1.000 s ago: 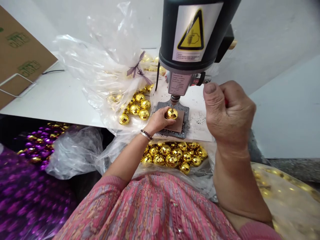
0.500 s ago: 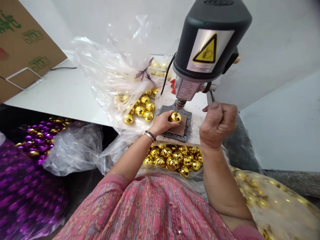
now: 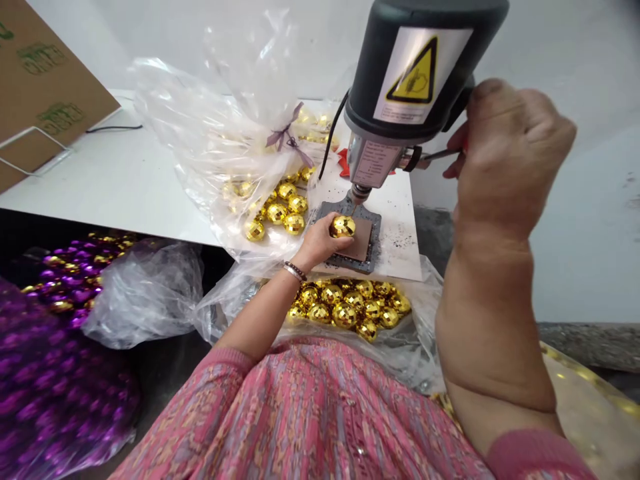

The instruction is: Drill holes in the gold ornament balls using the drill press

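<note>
White tabletop (image 3: 100,187) at upper left of the frame, bearing a cardboard sheet (image 3: 50,80) and a clear plastic bag (image 3: 215,133) of gold balls. At centre, the left hand (image 3: 320,243) curls fingers and thumb around a gold mirror ball (image 3: 343,227), held over a brown pad (image 3: 364,240) on a grey base plate (image 3: 367,265), directly below the bit (image 3: 354,205) of a black bench drill (image 3: 415,73). Right hand (image 3: 510,153), raised at right of frame: closed in a fist around a thin metal rod (image 3: 440,155) beside the drill head. Lower centre: loose mirror balls (image 3: 345,313) in a plastic sheet (image 3: 415,353). Lower left: purple balls (image 3: 65,287).
</note>
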A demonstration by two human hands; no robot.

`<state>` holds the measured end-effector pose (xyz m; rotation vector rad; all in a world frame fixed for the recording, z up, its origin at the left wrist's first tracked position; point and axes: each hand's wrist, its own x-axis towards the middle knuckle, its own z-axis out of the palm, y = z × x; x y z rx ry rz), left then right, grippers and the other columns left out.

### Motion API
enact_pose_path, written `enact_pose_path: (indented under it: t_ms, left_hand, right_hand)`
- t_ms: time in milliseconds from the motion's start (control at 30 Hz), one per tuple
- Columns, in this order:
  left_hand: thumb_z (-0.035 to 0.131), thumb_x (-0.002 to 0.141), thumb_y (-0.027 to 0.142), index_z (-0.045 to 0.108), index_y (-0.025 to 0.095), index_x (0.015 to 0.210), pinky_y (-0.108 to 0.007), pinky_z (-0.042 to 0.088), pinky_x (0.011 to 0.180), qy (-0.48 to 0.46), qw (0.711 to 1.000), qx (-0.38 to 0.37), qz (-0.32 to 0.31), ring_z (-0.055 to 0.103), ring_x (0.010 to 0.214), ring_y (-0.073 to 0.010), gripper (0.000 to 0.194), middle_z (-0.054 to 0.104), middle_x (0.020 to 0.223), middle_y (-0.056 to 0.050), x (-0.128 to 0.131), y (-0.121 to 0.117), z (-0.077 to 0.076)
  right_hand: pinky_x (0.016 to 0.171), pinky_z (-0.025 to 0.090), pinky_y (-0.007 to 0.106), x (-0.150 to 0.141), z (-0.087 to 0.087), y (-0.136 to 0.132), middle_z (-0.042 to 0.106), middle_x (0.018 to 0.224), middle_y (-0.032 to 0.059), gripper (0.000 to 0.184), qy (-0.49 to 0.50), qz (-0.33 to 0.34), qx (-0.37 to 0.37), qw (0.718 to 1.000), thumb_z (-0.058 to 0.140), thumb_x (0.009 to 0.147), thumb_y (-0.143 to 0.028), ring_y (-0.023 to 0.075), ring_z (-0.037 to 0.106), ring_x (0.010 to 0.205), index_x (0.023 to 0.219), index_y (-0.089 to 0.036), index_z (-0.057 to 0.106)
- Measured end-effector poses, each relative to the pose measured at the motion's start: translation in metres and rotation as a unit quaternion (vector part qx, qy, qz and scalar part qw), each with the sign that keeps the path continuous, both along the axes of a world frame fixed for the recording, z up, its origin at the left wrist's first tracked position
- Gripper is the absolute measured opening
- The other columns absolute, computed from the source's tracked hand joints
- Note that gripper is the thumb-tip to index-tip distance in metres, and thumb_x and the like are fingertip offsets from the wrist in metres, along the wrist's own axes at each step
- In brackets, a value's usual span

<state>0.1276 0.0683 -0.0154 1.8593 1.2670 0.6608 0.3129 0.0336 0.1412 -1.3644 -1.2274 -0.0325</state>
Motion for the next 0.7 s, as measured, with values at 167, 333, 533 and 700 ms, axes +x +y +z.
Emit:
enact_pose_path:
  t_ms: [167, 333, 533, 700]
  left_hand:
    - [0.089, 0.076, 0.031, 0.074, 0.019, 0.122, -0.032, 0.055, 0.083, 0.003, 0.990, -0.038, -0.133, 0.070, 0.092, -0.0219, 0.050, 0.078, 0.104, -0.006, -0.016, -0.030, 0.005]
    - [0.092, 0.079, 0.035, 0.074, 0.018, 0.136, -0.036, 0.059, 0.091, 0.012, 0.986, -0.040, -0.161, 0.073, 0.098, -0.0241, 0.063, 0.079, 0.120, -0.013, -0.015, -0.046, 0.011]
    - [0.058, 0.098, 0.014, 0.076, 0.017, 0.126, -0.042, 0.052, 0.113, 0.040, 0.981, 0.098, 0.160, 0.069, 0.123, -0.0287, 0.033, 0.078, 0.130, -0.016, -0.047, -0.004, 0.013]
    - [0.055, 0.102, 0.027, 0.076, 0.017, 0.115, -0.043, 0.051, 0.107, 0.097, 0.961, 0.054, 0.255, 0.070, 0.120, -0.0338, 0.026, 0.078, 0.113, -0.018, -0.073, 0.027, -0.003]
  right_hand:
    - [0.057, 0.030, 0.024, 0.000, 0.003, 0.000, 0.044, 0.066, 0.0008, 0.041, 0.009, 0.001, -0.008, 1.000, 0.050, 0.102, -0.038, 0.0070, 0.042, 0.063, 0.066, -0.020, 0.042]
    - [0.060, 0.031, 0.027, -0.003, -0.004, -0.002, 0.043, 0.062, -0.0014, 0.043, 0.030, -0.008, -0.002, 1.000, 0.053, 0.103, -0.031, 0.0072, 0.040, 0.060, 0.065, -0.020, 0.038]
    - [0.067, 0.033, 0.023, -0.003, -0.014, -0.004, 0.045, 0.066, -0.0050, 0.041, 0.033, 0.014, 0.023, 0.999, 0.052, 0.104, -0.034, 0.0017, 0.040, 0.062, 0.070, -0.017, 0.036]
    - [0.066, 0.031, 0.021, -0.003, -0.020, -0.006, 0.045, 0.066, -0.0055, 0.047, 0.034, 0.003, 0.033, 0.999, 0.052, 0.104, -0.045, 0.0002, 0.039, 0.062, 0.069, -0.016, 0.038]
